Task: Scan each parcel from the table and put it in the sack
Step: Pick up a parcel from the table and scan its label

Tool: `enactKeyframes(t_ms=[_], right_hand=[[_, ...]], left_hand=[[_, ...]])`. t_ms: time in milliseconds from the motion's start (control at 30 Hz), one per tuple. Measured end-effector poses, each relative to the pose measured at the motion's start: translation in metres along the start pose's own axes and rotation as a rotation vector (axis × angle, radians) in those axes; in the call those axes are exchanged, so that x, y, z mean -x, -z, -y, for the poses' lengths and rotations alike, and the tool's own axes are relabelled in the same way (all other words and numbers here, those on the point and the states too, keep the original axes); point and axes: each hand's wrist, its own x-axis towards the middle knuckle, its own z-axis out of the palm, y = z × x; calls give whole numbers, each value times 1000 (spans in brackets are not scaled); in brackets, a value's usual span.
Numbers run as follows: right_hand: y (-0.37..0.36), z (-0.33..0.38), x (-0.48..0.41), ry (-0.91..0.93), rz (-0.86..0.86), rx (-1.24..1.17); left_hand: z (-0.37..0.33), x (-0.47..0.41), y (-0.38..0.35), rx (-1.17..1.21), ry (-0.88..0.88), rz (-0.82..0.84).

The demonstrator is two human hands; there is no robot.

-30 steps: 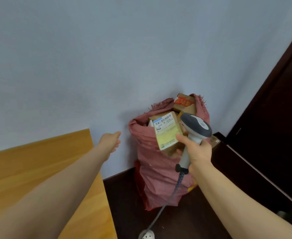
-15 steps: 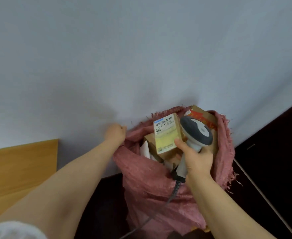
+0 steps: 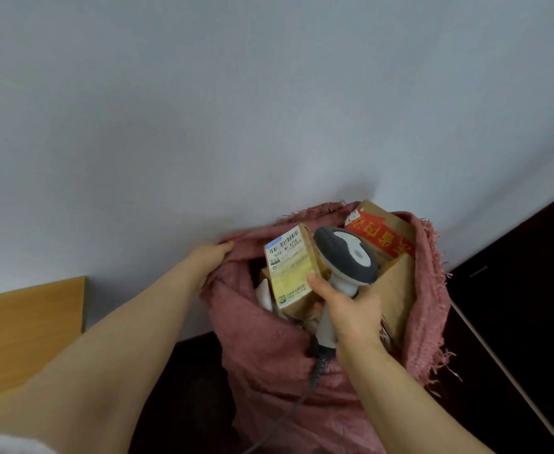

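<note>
By wall [image 3: 203,126], right hand [image 3: 351,309] holds parcel [image 3: 288,270] over sack [image 3: 269,348] gripped by left hand [image 3: 208,260].

Right hand [image 3: 351,309] with scanner [image 3: 351,253] and parcel [image 3: 288,270] at the sack [image 3: 269,355]

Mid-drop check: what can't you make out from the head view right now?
Head view only:
- The table: cut by the left edge; most of its top unseen.
- Inside the sack: hidden by boxes and the right hand.
- The parcel label: print too small to read.
- Fingers of the left hand: buried in sack fabric.
</note>
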Motion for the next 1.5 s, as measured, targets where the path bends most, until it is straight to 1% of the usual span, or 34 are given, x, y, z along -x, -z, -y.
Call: enactKeyframes(t_ms=[67, 133, 200, 300, 500, 567, 633, 700, 733, 833, 1033, 1167, 1367, 1500], right_hand=[[-3, 4, 0, -7, 14, 3], [-7, 8, 2, -35, 30, -7], [-14, 12, 1, -49, 42, -31], [-26, 19, -3, -49, 87, -41], [-31, 7, 3, -4, 82, 132], [-32, 1, 5, -30, 163, 152], [-38, 2, 5, -92, 301, 161], [-45, 5, 2, -219, 406, 140], [-48, 7, 0, -287, 425, 126], [-50, 5, -5, -420, 392, 90], [-39, -4, 7, -429, 275, -40], [-24, -2, 19, -448, 230, -127], [5, -1, 51, -403, 267, -206], [28, -8, 86, -397, 328, -284]], left_hand=[[-32, 12, 10, 39, -64, -3], [-55, 23, 18, -7, -162, -49], [-66, 32, 23, -52, -214, -93], [-68, 41, 26, -34, -201, -117], [-59, 43, 26, 12, -241, -135], [-57, 42, 28, 5, -240, -137], [-56, 40, 30, 0, -225, -130], [-56, 40, 32, -6, -214, -122], [-55, 39, 33, -6, -210, -120], [-51, 38, 34, -9, -178, -95], [-40, 48, 32, -35, -65, -37], [-28, 59, 26, -37, -44, 24], [4, 90, 16, 2, -52, 44], [28, 135, 7, -63, -162, -73]])
